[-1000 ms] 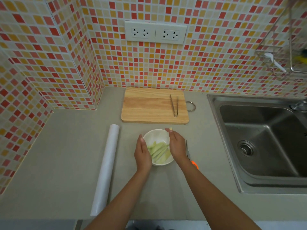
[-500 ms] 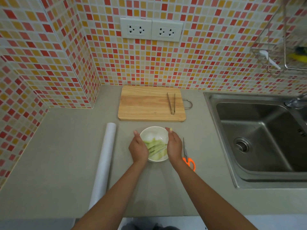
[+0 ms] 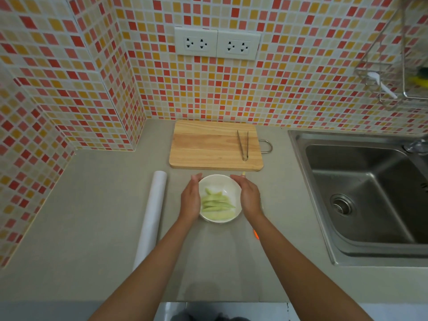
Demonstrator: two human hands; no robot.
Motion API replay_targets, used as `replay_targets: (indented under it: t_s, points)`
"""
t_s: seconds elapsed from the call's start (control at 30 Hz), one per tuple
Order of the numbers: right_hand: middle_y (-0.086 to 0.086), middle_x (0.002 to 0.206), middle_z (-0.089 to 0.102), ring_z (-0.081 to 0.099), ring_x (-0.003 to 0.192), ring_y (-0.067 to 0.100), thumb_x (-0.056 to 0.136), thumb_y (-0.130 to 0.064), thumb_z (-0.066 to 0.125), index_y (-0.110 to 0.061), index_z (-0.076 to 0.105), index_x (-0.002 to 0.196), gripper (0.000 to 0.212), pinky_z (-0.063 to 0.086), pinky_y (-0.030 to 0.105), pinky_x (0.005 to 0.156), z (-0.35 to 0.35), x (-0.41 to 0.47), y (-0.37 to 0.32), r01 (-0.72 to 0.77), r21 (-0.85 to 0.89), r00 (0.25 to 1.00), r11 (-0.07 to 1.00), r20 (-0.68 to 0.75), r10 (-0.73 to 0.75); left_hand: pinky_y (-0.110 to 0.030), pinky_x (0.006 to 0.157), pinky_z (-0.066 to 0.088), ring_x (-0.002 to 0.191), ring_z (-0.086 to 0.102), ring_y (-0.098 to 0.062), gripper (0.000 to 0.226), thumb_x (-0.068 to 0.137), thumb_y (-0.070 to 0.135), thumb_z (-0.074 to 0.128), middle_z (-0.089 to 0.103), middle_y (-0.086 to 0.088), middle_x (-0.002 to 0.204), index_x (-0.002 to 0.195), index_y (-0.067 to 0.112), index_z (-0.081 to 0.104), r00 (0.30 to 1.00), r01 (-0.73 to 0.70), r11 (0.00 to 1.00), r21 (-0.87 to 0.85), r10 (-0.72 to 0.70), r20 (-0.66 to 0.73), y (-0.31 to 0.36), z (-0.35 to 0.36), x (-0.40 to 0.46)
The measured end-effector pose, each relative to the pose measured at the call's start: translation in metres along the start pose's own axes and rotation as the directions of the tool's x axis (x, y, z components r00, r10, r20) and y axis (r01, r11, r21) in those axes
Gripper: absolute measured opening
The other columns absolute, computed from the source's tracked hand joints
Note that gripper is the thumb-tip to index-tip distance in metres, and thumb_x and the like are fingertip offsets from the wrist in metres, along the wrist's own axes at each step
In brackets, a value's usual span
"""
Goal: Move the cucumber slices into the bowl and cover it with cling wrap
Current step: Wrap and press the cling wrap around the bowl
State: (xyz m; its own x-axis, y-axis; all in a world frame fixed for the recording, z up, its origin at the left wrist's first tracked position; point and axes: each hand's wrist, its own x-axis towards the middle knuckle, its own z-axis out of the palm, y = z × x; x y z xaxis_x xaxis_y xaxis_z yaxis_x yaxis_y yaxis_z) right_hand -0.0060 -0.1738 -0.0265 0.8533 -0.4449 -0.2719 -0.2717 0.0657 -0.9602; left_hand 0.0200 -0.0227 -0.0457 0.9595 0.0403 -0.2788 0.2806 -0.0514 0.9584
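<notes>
Cucumber slices (image 3: pixel 216 203) lie in bowl (image 3: pixel 216 181); flat left hand (image 3: pixel 191 199) and right hand (image 3: pixel 249 198) press its sides; wrap coverage indiscernible.

Mosaic-tiled walls (image 3: pixel 301 84) with twin sockets (image 3: pixel 217 44) above a grey counter (image 3: pixel 92 216), steel sink (image 3: pixel 361 195) at right.

I can read no text, label, brand or number anywhere in my view. The two wall sockets (image 3: pixel 217 44) carry no marking that I can make out, and the roll of cling wrap (image 3: pixel 151 216) shows only plain white.
</notes>
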Motion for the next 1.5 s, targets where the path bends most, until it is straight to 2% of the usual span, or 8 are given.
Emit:
replay_targets:
  t_s: [0.3, 0.37, 0.6, 0.77, 0.87, 1.03, 1.37, 1.5]
  points:
    - [0.013, 0.114, 0.068, 0.063, 0.108, 0.028, 0.098, -0.041, 0.039, -0.012, 0.067, 0.110, 0.042, 0.050, 0.041, 0.095, 0.002, 0.000, 0.016, -0.167, 0.080, 0.979, 0.983, 0.130, 0.156, -0.040, 0.099, 0.048, 0.101, 0.065, -0.015, 0.073, 0.075, 0.082, 0.024, 0.072, 0.004, 0.104, 0.102, 0.030, 0.069, 0.994, 0.102, 0.994, 0.038, -0.104, 0.046, 0.002, 0.005, 0.001]
    - [0.010, 0.105, 0.072, 0.068, 0.096, 0.022, 0.097, -0.050, 0.036, -0.014, 0.068, 0.105, 0.049, 0.056, 0.033, 0.077, 0.003, -0.002, 0.016, -0.227, 0.052, 0.969, 0.972, 0.109, 0.221, -0.037, 0.094, 0.049, 0.098, 0.064, -0.012, 0.076, 0.071, 0.084, 0.021, 0.070, 0.008, 0.101, 0.099, 0.032, 0.068, 0.997, 0.061, 0.992, 0.113, -0.064, 0.029, 0.002, 0.003, 0.001]
    - [0.017, 0.096, 0.071, 0.067, 0.078, 0.019, 0.096, -0.057, 0.026, 0.000, 0.069, 0.098, 0.071, 0.046, 0.027, 0.064, -0.002, 0.002, 0.010, -0.195, -0.146, 0.979, 0.970, 0.027, 0.201, -0.037, 0.097, 0.037, 0.123, 0.049, -0.024, 0.070, 0.089, 0.067, 0.011, 0.057, -0.004, 0.127, 0.127, 0.026, 0.053, 0.994, -0.109, 0.848, 0.518, 0.096, 0.051, 0.001, -0.009, 0.017]
    - [0.006, 0.119, 0.065, 0.059, 0.111, 0.015, 0.101, -0.042, 0.032, -0.006, 0.066, 0.117, 0.052, 0.044, 0.028, 0.095, 0.000, 0.010, -0.007, -0.009, -0.054, 0.999, 0.998, 0.052, 0.012, -0.039, 0.112, 0.036, 0.129, 0.049, -0.018, 0.057, 0.097, 0.051, 0.027, 0.055, -0.005, 0.138, 0.141, 0.020, 0.045, 0.961, -0.120, 0.992, 0.043, 0.127, -0.246, -0.005, 0.000, -0.015]
    - [0.005, 0.104, 0.068, 0.063, 0.097, 0.018, 0.098, -0.034, 0.044, -0.006, 0.068, 0.108, 0.038, 0.049, 0.026, 0.081, 0.005, 0.013, -0.011, -0.082, -0.007, 0.980, 0.997, 0.181, 0.082, -0.036, 0.114, 0.033, 0.134, 0.044, -0.016, 0.053, 0.101, 0.047, 0.024, 0.048, -0.001, 0.145, 0.145, 0.021, 0.039, 0.963, -0.037, 0.995, -0.089, 0.012, -0.268, -0.012, 0.017, -0.039]
    - [0.008, 0.102, 0.071, 0.067, 0.093, 0.022, 0.096, -0.045, 0.042, -0.011, 0.070, 0.108, 0.045, 0.051, 0.031, 0.078, 0.003, 0.008, 0.001, -0.190, 0.018, 0.958, 0.982, 0.220, 0.181, -0.020, 0.104, 0.028, 0.134, 0.041, -0.011, 0.046, 0.103, 0.040, 0.027, 0.046, 0.005, 0.145, 0.142, 0.022, 0.044, 0.961, 0.021, 0.990, -0.136, -0.057, -0.271, -0.010, 0.021, -0.028]
    - [0.000, 0.089, 0.076, 0.069, 0.089, 0.015, 0.096, -0.058, 0.026, -0.022, 0.075, 0.086, 0.062, 0.050, 0.027, 0.077, -0.011, -0.004, 0.014, -0.097, -0.129, 0.991, 0.987, 0.082, 0.108, -0.035, 0.113, 0.033, 0.132, 0.046, -0.017, 0.060, 0.097, 0.056, 0.019, 0.053, 0.000, 0.140, 0.139, 0.024, 0.048, 0.993, -0.039, 0.988, 0.150, 0.021, 0.119, 0.003, -0.009, 0.012]
    - [0.010, 0.112, 0.070, 0.063, 0.108, 0.020, 0.101, -0.041, 0.033, -0.007, 0.069, 0.106, 0.050, 0.045, 0.036, 0.100, -0.004, 0.009, -0.003, 0.012, -0.061, 1.000, 0.998, 0.023, -0.011, -0.028, 0.113, 0.029, 0.134, 0.044, -0.013, 0.054, 0.101, 0.048, 0.024, 0.052, -0.001, 0.142, 0.141, 0.019, 0.046, 0.986, -0.135, 0.990, 0.047, 0.139, -0.095, 0.015, -0.008, 0.008]
